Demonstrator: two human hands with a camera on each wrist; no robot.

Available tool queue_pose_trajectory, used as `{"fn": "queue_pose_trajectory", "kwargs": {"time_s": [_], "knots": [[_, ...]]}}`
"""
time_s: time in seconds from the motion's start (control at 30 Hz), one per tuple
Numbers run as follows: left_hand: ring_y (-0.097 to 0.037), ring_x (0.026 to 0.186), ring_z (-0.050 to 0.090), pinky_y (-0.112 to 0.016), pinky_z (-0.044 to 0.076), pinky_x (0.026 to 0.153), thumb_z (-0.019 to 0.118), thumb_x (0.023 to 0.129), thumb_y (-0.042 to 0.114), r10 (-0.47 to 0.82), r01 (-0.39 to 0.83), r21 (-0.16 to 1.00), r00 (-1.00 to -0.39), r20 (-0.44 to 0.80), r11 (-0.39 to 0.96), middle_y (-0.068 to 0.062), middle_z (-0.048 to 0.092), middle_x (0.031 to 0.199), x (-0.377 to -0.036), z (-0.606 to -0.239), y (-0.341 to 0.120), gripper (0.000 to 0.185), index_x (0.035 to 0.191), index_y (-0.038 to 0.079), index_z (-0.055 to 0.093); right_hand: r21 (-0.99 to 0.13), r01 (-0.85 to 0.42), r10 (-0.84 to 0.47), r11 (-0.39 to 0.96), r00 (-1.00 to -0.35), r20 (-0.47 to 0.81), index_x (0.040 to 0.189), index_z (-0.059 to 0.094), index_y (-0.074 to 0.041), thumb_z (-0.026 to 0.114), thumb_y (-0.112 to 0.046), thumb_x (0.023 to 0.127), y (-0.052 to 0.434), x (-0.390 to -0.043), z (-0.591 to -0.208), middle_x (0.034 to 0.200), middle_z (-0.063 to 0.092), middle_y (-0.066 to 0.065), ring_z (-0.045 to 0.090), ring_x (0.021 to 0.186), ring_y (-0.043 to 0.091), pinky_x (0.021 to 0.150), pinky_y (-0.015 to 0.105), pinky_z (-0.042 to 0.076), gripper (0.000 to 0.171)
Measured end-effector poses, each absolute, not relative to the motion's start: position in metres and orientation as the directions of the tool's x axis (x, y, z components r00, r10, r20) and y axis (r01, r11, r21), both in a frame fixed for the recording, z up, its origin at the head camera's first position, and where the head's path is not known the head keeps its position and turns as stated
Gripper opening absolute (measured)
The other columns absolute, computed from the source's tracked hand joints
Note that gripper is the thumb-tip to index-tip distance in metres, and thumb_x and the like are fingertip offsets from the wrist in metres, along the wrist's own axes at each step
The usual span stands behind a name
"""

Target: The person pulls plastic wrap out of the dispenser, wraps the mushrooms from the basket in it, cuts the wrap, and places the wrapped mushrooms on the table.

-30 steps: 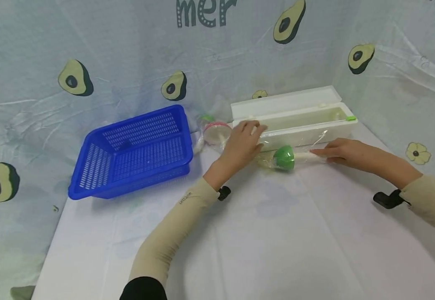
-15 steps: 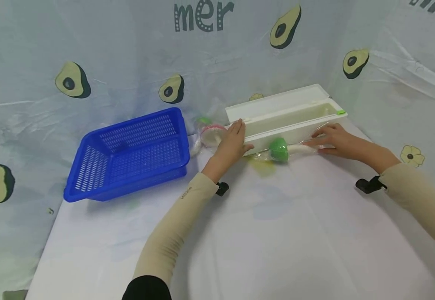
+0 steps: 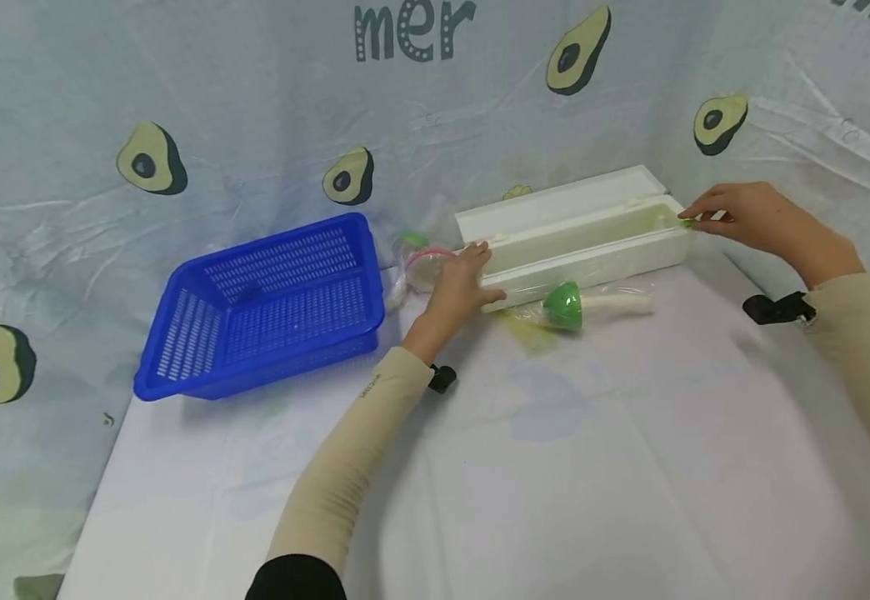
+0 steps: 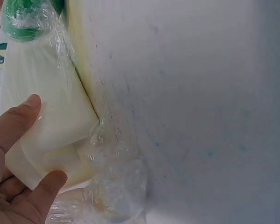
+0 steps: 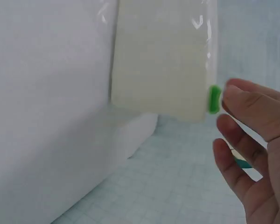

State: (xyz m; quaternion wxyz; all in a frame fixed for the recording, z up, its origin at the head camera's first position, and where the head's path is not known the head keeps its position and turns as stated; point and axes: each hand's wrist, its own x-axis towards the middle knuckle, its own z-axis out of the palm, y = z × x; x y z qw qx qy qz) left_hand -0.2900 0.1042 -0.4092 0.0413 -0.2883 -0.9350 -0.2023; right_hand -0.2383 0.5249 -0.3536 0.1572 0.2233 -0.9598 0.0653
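A long white box [image 3: 592, 265] stands at the back right with its lid [image 3: 562, 200] raised. A small green tab [image 5: 214, 99] sits on the edge of its right end. My left hand [image 3: 457, 287] holds the left end, thumb against the front face and fingers around the end. At the other end my right hand [image 3: 757, 218] has thumb and index fingertips pinched at the green tab, the other fingers loosely bent. Against the box's front lies a green cup-shaped head [image 3: 564, 307] on a white handle [image 3: 618, 302], wrapped in clear film.
To the left stands a blue perforated basket [image 3: 270, 308]. Between it and the box lies a film-wrapped item with a pink-red rim [image 3: 427, 268] and a green part. A patterned cloth wall [image 3: 255, 83] rises behind the white-covered table [image 3: 525, 500].
My right hand has left the wrapped white handle and moved up to the green tab at the box's right end. My left hand has shifted from the film to the box's left end.
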Motion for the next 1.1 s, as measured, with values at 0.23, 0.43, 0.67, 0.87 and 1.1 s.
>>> {"fn": "queue_pose_trajectory", "kwargs": {"time_s": [0.23,0.43,0.67,0.87,1.1], "knots": [[-0.030,0.151,0.030,-0.047,0.033,0.118,0.086,0.083,0.035,0.455,0.475,0.473,-0.875,0.165,0.742,-0.010,0.023,0.167,-0.286,-0.414,0.113,0.096,0.156,-0.002,0.034,-0.055,-0.374,-0.358,0.926,-0.915,0.189,0.104,0.079,-0.004,0.077,0.000,0.086,0.542,-0.250,-0.351,0.098,0.075,0.013,0.066,0.077,0.017,0.065,0.027,0.050,0.019],[-0.032,0.147,0.036,-0.046,0.035,0.116,0.085,0.082,0.040,0.440,0.477,0.429,-0.878,0.190,0.767,-0.014,0.026,0.165,-0.278,-0.418,0.108,0.096,0.153,-0.004,0.037,-0.033,-0.421,-0.408,0.907,-0.894,0.187,0.099,0.080,-0.004,0.080,0.001,0.083,0.536,-0.251,-0.351,0.092,0.076,0.011,0.069,0.077,0.023,0.066,0.033,0.054,0.017],[-0.027,0.148,0.036,-0.048,0.042,0.112,0.081,0.087,0.038,0.433,0.481,0.383,-0.877,0.209,0.789,-0.015,0.037,0.161,-0.265,-0.412,0.114,0.085,0.151,-0.003,0.043,-0.044,-0.367,-0.361,0.929,-0.926,0.109,0.104,0.079,-0.004,0.078,-0.002,0.085,0.540,-0.251,-0.343,0.096,0.075,0.012,0.067,0.080,0.021,0.067,0.033,0.051,0.018],[-0.027,0.146,0.041,-0.048,0.045,0.109,0.081,0.087,0.042,0.407,0.451,0.343,-0.892,0.197,0.824,-0.013,0.043,0.158,-0.264,-0.406,0.126,0.080,0.148,0.001,0.049,-0.065,-0.329,-0.322,0.942,-0.941,0.101,0.105,0.079,-0.006,0.077,-0.007,0.089,0.550,-0.249,-0.340,0.100,0.075,0.013,0.061,0.079,0.006,0.067,0.031,0.050,0.016],[-0.028,0.141,0.046,-0.045,0.048,0.106,0.085,0.083,0.036,0.396,0.463,0.386,-0.886,0.243,0.798,-0.012,0.047,0.155,-0.265,-0.406,0.132,0.077,0.144,0.000,0.054,-0.092,-0.343,-0.329,0.935,-0.934,0.140,0.102,0.080,-0.007,0.078,-0.007,0.089,0.541,-0.244,-0.345,0.103,0.075,0.014,0.057,0.078,-0.003,0.066,0.026,0.049,0.013]]}}
